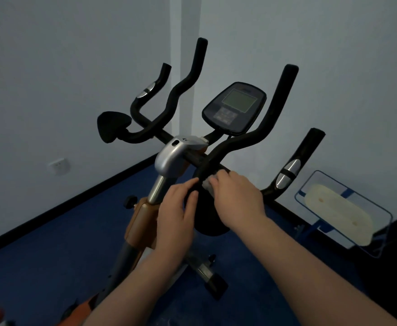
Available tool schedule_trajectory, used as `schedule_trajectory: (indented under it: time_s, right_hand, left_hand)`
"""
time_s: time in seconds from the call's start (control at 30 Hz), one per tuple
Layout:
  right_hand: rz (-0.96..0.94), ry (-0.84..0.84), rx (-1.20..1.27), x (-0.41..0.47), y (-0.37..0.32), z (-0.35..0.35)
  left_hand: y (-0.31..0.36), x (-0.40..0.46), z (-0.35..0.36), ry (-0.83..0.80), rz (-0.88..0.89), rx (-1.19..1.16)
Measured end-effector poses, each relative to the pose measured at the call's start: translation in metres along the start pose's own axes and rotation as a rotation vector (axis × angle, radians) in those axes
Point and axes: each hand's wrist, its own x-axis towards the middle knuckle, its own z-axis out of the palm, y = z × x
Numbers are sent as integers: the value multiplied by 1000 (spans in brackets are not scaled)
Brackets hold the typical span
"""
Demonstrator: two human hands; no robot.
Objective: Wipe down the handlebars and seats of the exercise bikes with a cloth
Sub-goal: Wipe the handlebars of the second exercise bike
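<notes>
A dark blue carpeted floor [51, 267] fills the lower part of the view and meets pale walls at a black skirting board [75, 198] that runs into the room's corner. An exercise bike [169, 158] stands on this floor, its metal base foot [207, 274] planted on the carpet. To the right, near the wall, a blue-framed piece of equipment with a cream pad [341, 215] also stands on the floor.

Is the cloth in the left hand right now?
No, the pale cloth is pinched under the right hand against the black handlebar, while the left hand holds the bar bare.
</notes>
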Motion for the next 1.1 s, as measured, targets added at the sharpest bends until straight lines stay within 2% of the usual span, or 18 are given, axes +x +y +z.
schedule_trajectory:
  time_s: [0.17,0.3,0.5,0.6,0.8,0.97,1.1]
  right_hand:
    - [110,-119,-63,-42,20,-14]
    - [99,-186,-69,-21,9,-12]
    - [189,-66,-56,-39,5,-2]
    - [226,-69,-67,-53,6,-3]
    - [300,-23,24,-22,-8,3]
    - [381,-16,93,-65,-13,4]
    - [431,4,200,-51,-13,7]
  left_hand:
    - [-7,3,3,-14,13,39]
    - [-8,2,8,37,38,34]
    - [-10,3,2,-15,83,-5]
    - [-11,4,2,-23,93,-35]
    - [-13,4,3,-49,82,-87]
    - [-17,7,-1,-84,130,-100]
    - [-19,6,1,-71,146,-105]
